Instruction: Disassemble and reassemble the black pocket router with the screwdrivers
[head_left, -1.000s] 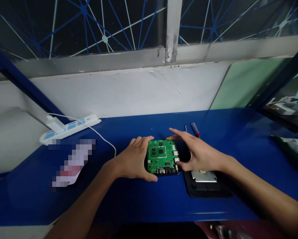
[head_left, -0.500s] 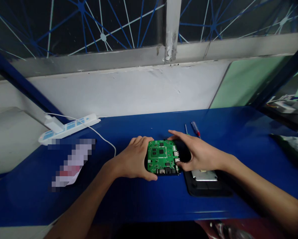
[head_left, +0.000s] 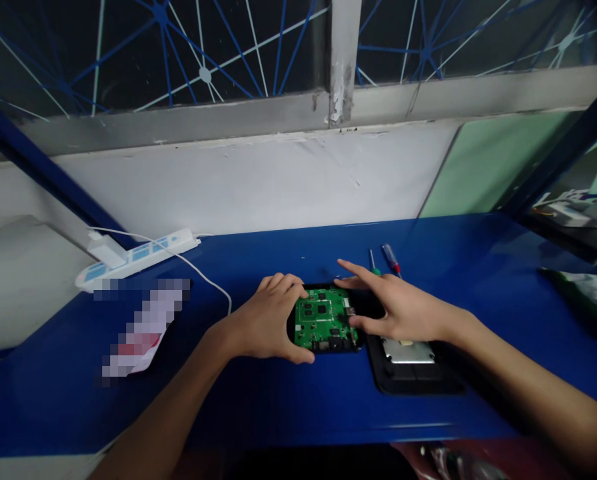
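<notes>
A green circuit board (head_left: 322,323) with several ports along its near and right edges sits inside a shallow black case (head_left: 359,303), whose rim shows at the back and right. My left hand (head_left: 266,319) wraps round the left side of the case, thumb at the near corner and fingers at the far edge. On the right, my right hand (head_left: 403,303) has its thumb on the board's right edge by a metal port, while its other fingers reach to the far right corner. Beside it lies a black cover (head_left: 418,379) with a metal plate (head_left: 409,352), partly under my right forearm.
Two screwdrivers, one with a green handle (head_left: 376,271) and one with a clear and red handle (head_left: 390,257), lie behind my right hand. A white power strip (head_left: 138,255) with a cable and a pixelated phone-like object (head_left: 146,333) are on the left. A plastic bag (head_left: 586,300) lies far right.
The board's right side has gone down into the black case, and more of the rim now shows. My right thumb has moved up slightly along its edge. My left hand has stayed in place.
</notes>
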Action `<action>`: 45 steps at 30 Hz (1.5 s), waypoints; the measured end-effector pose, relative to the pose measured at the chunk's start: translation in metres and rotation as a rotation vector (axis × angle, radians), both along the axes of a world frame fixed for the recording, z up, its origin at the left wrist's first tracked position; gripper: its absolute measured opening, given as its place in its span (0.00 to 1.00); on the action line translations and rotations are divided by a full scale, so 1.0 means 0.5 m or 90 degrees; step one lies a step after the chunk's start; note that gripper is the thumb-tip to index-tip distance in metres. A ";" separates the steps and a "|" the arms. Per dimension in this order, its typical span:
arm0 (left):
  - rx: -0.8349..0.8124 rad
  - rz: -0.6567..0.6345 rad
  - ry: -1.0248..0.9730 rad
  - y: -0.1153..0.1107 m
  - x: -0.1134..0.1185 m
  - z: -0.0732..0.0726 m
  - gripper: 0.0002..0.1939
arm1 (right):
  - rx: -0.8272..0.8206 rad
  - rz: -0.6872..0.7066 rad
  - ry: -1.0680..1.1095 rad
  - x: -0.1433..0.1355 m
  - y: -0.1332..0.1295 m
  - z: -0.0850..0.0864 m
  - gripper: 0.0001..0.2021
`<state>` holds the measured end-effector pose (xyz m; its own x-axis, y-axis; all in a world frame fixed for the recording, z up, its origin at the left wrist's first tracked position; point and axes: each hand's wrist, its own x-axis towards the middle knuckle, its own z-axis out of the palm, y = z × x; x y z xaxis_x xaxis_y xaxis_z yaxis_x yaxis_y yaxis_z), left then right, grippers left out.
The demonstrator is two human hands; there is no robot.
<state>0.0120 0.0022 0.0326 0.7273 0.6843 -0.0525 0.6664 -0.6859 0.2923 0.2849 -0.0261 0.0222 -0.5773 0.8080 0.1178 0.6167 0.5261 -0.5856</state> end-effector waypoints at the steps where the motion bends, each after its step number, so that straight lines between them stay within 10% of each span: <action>1: -0.002 -0.003 0.009 -0.001 0.001 0.002 0.41 | -0.008 -0.005 -0.003 0.000 0.000 -0.001 0.46; 14: -0.002 -0.011 -0.020 0.002 -0.005 -0.003 0.41 | 0.057 -0.008 -0.038 -0.003 0.004 -0.008 0.43; 21: -0.022 -0.018 -0.030 0.008 -0.010 -0.012 0.45 | 0.233 -0.170 -0.151 0.066 -0.012 0.039 0.42; 32: -0.027 -0.021 -0.030 0.012 -0.017 -0.013 0.44 | 0.166 0.015 -0.268 0.150 -0.129 -0.006 0.60; 45: 0.067 0.012 -0.130 0.006 -0.005 -0.017 0.32 | 0.067 -0.068 -0.211 0.136 -0.166 -0.016 0.59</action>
